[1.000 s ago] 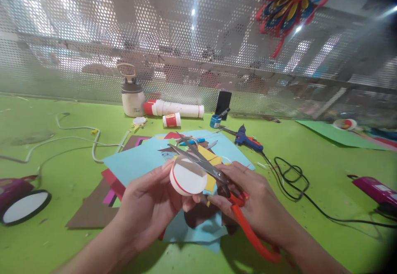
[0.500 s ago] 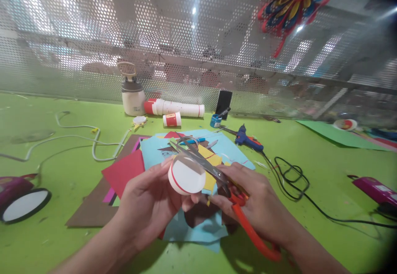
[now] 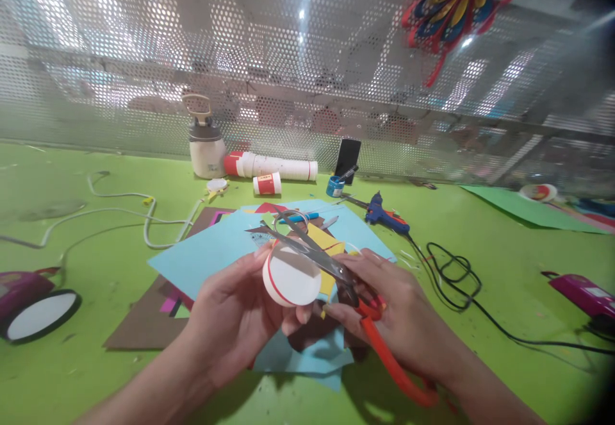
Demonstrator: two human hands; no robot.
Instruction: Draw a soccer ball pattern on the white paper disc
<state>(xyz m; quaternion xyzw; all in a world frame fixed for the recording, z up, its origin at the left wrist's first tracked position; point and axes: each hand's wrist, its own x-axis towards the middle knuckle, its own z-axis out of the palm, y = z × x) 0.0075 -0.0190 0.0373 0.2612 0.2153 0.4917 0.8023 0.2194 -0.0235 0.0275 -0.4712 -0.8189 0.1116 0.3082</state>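
A green counter (image 3: 86, 380) is seen across the lower half of the frame, and it is backed by a perforated metal screen (image 3: 144, 59) across the upper half. A loose pile of coloured paper sheets (image 3: 206, 255) is spread on the counter at the centre, with a light blue sheet on top. Above this pile, at lower centre, the left hand (image 3: 235, 322) is held with its fingers closed around a white disc (image 3: 291, 277). The right hand (image 3: 398, 322), just right of centre, is clamped on the orange handles of the scissors (image 3: 331, 266). The scissors' metal blades are pointed toward the upper left and are laid across the top edge of the disc, touching it. The disc is edged with a thin red line and is raised clear of the paper. A blue glue gun (image 3: 384, 218) is laid on the counter right of the pile.
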